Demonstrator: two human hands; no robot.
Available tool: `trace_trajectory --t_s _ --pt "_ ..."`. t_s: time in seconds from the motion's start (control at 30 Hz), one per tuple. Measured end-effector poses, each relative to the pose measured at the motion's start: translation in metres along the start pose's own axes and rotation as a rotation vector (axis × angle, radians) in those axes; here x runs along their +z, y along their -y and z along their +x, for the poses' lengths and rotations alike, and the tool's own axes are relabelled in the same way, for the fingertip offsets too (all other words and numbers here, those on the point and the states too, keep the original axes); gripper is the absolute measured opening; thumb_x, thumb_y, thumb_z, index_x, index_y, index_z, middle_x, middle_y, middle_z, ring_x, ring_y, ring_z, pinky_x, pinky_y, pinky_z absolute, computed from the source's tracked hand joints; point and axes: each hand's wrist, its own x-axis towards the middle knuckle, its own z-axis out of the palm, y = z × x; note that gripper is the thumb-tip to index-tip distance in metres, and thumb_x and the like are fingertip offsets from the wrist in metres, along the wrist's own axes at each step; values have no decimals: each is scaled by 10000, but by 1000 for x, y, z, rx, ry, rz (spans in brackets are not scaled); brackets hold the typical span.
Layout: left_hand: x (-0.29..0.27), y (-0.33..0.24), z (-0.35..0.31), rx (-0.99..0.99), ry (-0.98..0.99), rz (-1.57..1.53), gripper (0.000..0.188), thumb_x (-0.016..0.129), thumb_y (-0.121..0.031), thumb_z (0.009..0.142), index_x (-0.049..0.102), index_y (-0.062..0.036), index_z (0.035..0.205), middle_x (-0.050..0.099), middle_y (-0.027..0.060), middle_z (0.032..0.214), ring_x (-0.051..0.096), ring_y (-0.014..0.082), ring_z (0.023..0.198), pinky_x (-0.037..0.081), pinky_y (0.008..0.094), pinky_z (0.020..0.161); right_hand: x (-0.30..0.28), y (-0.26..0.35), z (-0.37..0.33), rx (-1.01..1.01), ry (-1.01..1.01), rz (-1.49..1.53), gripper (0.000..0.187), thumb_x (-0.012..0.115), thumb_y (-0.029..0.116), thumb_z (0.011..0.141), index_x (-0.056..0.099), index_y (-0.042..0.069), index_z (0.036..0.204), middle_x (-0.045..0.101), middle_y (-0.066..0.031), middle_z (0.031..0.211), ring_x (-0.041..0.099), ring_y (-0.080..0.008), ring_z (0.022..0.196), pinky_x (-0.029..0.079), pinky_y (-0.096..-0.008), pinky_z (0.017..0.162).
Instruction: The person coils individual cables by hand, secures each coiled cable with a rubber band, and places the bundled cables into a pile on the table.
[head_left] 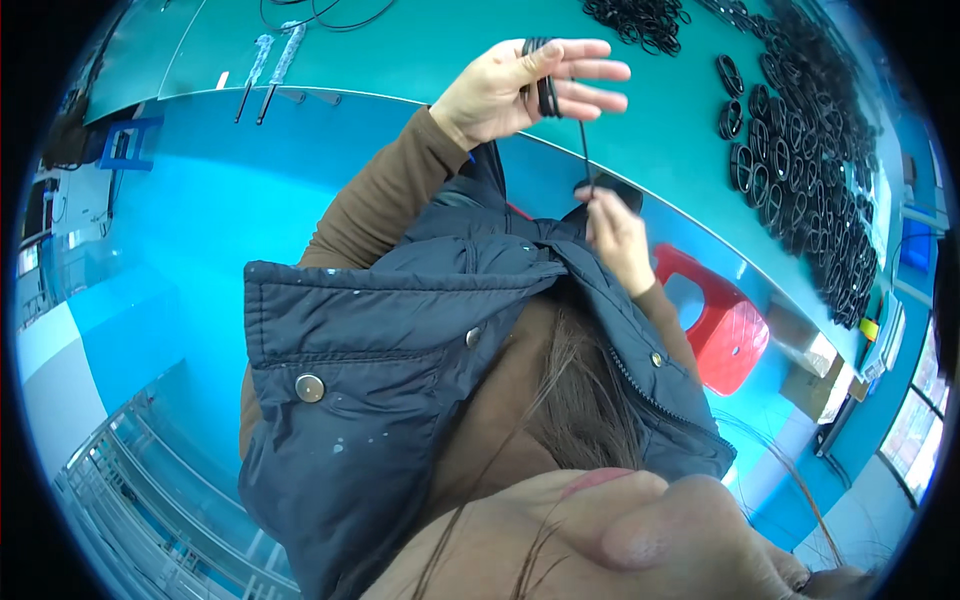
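Black cable [547, 92] is wound in several loops around the fingers of my left hand [515, 92], above the near edge of the green table [670, 135]. From the head camera, a cardboard box [818, 388] shows beneath the table's right-hand part; I cannot tell what it holds. Nearer along that same side, a red plastic stool [735, 345] stands partly under the tabletop.

My left palm is unclenched, its fingers stretched out and a little spread inside the loops, with the thumb lying across them near the top. From the coil one strand runs down, taut, to my right hand [618, 238], just off the table's near edge. There I pinch the strand between thumb and fingertips, the rest of the hand loosely curled.

Tied black cable bundles [790, 150] crowd the table's right side, some in rows, others piled together. A tangled black heap [640, 22] lies at the table's far side, and two wrapped rods [288, 55] rest at its left, their dark ends jutting past the near edge.
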Motion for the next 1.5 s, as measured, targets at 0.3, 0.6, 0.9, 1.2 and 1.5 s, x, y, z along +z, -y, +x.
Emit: trace_trajectory --t_s 0.3,0.6,0.9,1.2,1.5 --pt "-18 39 -13 -37 -50 641 468 498 -264 991 439 -12 1381 478 228 1371 617 336 1099 562 347 856 -60 90 -7 -543 -71 -588 169 625 13 828 625 1 997 661 -83 836 570 -226 584 463 -303 551" --pt "42 15 -17 -413 146 292 428 493 -127 961 458 -35 1378 556 229 1288 697 281 863 567 244 659 -51 38 85 -355 -283 -80 66 663 64 859 704 26 894 639 -4 711 475 -80 552 384 -210 499" --pt "45 19 -20 -517 137 201 400 497 -138 964 484 21 1331 605 236 1213 709 242 728 548 196 552 -32 18 73 -280 -429 -134 90 663 128 876 707 50 889 613 9 662 447 -82 525 382 -228 491" --pt "26 18 -5 -156 -24 61 445 538 -259 975 497 49 1293 619 226 1185 681 294 964 587 284 778 -11 0 40 -284 -275 -324 90 611 78 874 666 32 928 650 -44 711 531 -164 527 435 -279 507" --pt "4 27 -2 44 -248 377 452 514 -243 988 458 54 1323 540 236 1292 596 344 1131 538 367 924 -21 30 -8 -421 -109 -728 262 597 84 871 574 40 1129 675 -82 779 648 -259 611 504 -316 562"
